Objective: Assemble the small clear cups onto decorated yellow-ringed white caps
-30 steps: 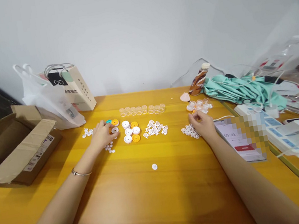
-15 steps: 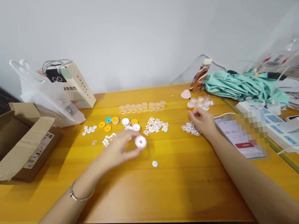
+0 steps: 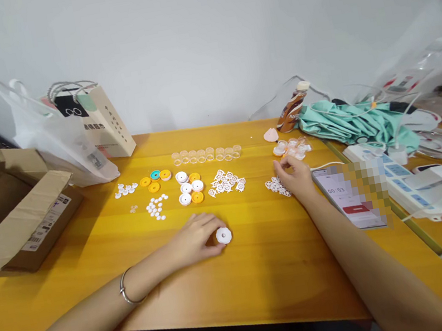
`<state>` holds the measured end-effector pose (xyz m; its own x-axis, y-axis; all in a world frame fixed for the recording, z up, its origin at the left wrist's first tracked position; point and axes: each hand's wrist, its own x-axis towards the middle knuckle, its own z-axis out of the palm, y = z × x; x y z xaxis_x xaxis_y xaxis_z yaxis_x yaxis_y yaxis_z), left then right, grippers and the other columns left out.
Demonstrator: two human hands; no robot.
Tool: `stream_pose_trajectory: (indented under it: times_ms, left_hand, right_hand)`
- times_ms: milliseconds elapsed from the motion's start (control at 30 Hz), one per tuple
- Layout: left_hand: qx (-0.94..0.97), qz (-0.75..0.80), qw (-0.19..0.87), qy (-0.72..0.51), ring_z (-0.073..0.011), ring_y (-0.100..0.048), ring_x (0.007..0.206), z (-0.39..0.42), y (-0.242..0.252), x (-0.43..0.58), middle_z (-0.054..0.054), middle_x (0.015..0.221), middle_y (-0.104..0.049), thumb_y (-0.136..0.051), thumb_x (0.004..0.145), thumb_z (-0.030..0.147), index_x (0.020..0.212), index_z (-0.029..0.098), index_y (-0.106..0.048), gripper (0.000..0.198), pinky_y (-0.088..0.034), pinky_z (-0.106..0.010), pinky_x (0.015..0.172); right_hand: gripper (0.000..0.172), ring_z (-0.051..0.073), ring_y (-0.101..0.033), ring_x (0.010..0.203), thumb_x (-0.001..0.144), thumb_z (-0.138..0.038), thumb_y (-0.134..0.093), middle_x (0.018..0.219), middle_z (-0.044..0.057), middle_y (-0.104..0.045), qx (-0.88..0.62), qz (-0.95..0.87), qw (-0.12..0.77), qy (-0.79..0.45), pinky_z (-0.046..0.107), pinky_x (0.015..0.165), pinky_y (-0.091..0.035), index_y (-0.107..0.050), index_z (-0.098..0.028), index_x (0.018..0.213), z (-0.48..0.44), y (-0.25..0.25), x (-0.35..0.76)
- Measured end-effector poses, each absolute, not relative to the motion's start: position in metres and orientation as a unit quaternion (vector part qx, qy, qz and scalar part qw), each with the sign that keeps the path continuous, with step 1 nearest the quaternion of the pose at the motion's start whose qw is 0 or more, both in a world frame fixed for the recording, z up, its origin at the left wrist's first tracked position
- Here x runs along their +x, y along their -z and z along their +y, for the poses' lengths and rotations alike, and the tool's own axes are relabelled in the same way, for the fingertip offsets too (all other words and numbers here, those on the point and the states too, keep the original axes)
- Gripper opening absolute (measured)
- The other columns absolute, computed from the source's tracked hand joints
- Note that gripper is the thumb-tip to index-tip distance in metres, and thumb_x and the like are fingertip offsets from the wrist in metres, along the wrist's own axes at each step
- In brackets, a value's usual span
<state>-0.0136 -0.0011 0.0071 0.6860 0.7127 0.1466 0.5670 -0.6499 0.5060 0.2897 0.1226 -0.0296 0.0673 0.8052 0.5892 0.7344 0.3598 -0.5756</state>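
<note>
My left hand (image 3: pixel 197 238) grips a white round piece (image 3: pixel 224 236) with a hole in its middle, thumb and fingers on its left side, down at the bare middle of the table. Above that hand lie white and orange round cases (image 3: pixel 196 186). My right hand (image 3: pixel 296 176) rests by a pile of small white openwork pieces (image 3: pixel 277 186), its fingers curled together; what they hold, if anything, is hidden. Another group of white openwork pieces (image 3: pixel 226 181) lies between the hands. Just beyond the right hand are clear and orange parts (image 3: pixel 294 147).
Clear rings (image 3: pixel 206 155) stand in a row at the back. Small white discs (image 3: pixel 156 207) and yellow and teal round parts (image 3: pixel 155 180) lie left. A cardboard box (image 3: pixel 47 217) and bags (image 3: pixel 57 136) stand far left; a phone (image 3: pixel 349 197), bottle (image 3: pixel 295 108) and power strip (image 3: pixel 406 185) are right.
My left hand has brought the white round piece toward me and down to the table. The small white disc that lay there no longer shows. My right hand stays by the openwork pile.
</note>
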Motion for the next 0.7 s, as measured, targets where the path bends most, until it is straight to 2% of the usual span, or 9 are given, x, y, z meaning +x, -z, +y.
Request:
stream_pose_trajectory:
  times_ms: [267, 400, 600, 700]
  left_hand:
    - [0.87, 0.387, 0.229, -0.202, -0.0192, -0.053, 0.09, 0.021, 0.01, -0.019, -0.006, 0.096, -0.057, -0.058, 0.077, 0.026, 0.1, 0.02, -0.056, 0.024, -0.042, -0.034, 0.082]
    - [0.855, 0.403, 0.236, -0.228, -0.0201, -0.05, 0.094, 0.025, 0.014, -0.018, -0.006, 0.097, -0.055, -0.057, 0.08, 0.028, 0.104, 0.021, -0.055, 0.026, -0.041, -0.035, 0.085]
    - [0.854, 0.399, 0.246, -0.224, -0.0197, -0.05, 0.093, 0.02, 0.014, -0.019, -0.005, 0.095, -0.055, -0.058, 0.079, 0.029, 0.104, 0.021, -0.054, 0.026, -0.039, -0.033, 0.083]
    - [0.855, 0.396, 0.248, -0.227, -0.0198, -0.05, 0.092, 0.02, 0.015, -0.02, -0.005, 0.095, -0.056, -0.058, 0.079, 0.029, 0.104, 0.021, -0.053, 0.026, -0.039, -0.033, 0.082]
  right_hand:
    - [0.025, 0.016, -0.05, 0.06, 0.082, -0.035, -0.047, 0.06, 0.001, -0.051, -0.524, -0.704, 0.479, -0.022, 0.031, 0.064, -0.042, -0.043, -0.022, 0.061, 0.11, 0.017, 0.273]
    - [0.022, 0.018, -0.054, 0.066, 0.084, -0.033, -0.045, 0.065, 0.003, -0.057, -0.452, -0.779, 0.433, -0.033, 0.034, 0.069, -0.042, -0.046, -0.023, 0.064, 0.083, 0.008, 0.242]
    - [0.01, 0.015, -0.053, 0.067, 0.083, -0.031, -0.054, 0.069, 0.001, -0.058, -0.276, -0.886, 0.309, -0.208, 0.03, 0.065, -0.042, -0.053, -0.022, 0.079, 0.048, 0.015, 0.192]
    - [0.017, 0.014, -0.052, 0.069, 0.078, -0.033, -0.062, 0.073, -0.001, -0.056, -0.277, -0.882, 0.274, -0.267, 0.027, 0.064, -0.043, -0.054, -0.022, 0.088, 0.046, 0.022, 0.186]
